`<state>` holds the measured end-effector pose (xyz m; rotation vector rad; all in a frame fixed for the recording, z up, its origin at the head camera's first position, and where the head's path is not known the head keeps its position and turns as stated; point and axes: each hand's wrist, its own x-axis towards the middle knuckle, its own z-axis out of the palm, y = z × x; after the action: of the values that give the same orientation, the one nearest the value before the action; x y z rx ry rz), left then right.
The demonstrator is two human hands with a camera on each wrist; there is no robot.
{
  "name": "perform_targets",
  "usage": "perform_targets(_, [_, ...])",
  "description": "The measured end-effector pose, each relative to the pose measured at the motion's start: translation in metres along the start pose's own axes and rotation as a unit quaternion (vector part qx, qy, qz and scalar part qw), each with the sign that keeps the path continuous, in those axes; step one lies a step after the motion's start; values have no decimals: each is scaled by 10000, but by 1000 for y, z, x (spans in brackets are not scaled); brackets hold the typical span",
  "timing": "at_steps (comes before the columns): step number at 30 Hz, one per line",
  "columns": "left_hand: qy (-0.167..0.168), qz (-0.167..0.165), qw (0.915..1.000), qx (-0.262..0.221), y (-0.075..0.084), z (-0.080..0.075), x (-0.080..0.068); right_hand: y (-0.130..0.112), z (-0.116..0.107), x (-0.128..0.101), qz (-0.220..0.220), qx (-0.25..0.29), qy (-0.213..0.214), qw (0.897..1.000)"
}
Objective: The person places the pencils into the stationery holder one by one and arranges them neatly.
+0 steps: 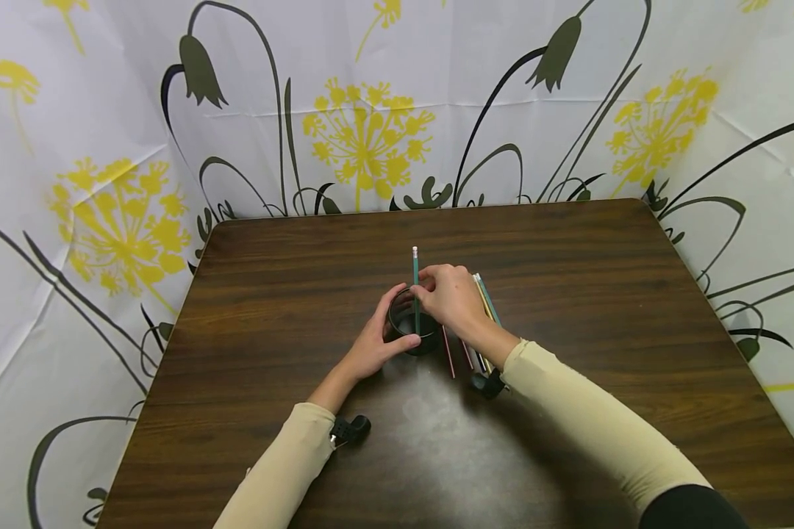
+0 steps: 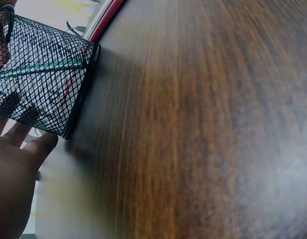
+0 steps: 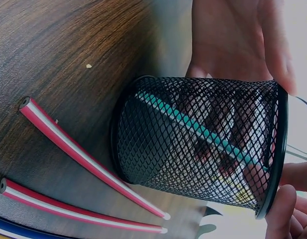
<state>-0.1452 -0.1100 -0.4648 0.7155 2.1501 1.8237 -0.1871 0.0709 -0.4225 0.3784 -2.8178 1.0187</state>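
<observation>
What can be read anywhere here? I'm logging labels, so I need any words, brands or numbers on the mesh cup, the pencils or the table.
None: no readable text in any view.
The black mesh cup, teal pencil, red-and-white pencils and table show no lettering; the backdrop has only flower prints.
</observation>
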Motion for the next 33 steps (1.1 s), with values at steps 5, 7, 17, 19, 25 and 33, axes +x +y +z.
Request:
perform_targets(5, [11,-37,10000,-74,0,0,1,0,-3,0,10,77,0,10000])
perform_targets(7, [9,-3,9999,-111,0,0,1,1,-7,-1,2,236,7,9997])
perform_targets(17, [39,272,9995,-177,-3,2,2,40,-42,7,521,764,176,9956])
perform_targets(19, [45,288,9994,-194,-3,2,2,56,-46,8,729,679,104,9950])
perform_targets(25, [62,332,9993,-187,-4,3,1,99,-46,2,1326,75,-511,9898])
perform_targets(33, [68,282,9995,-137,-4,2,1,130,-37,-8,1676,-28,-1187,9787])
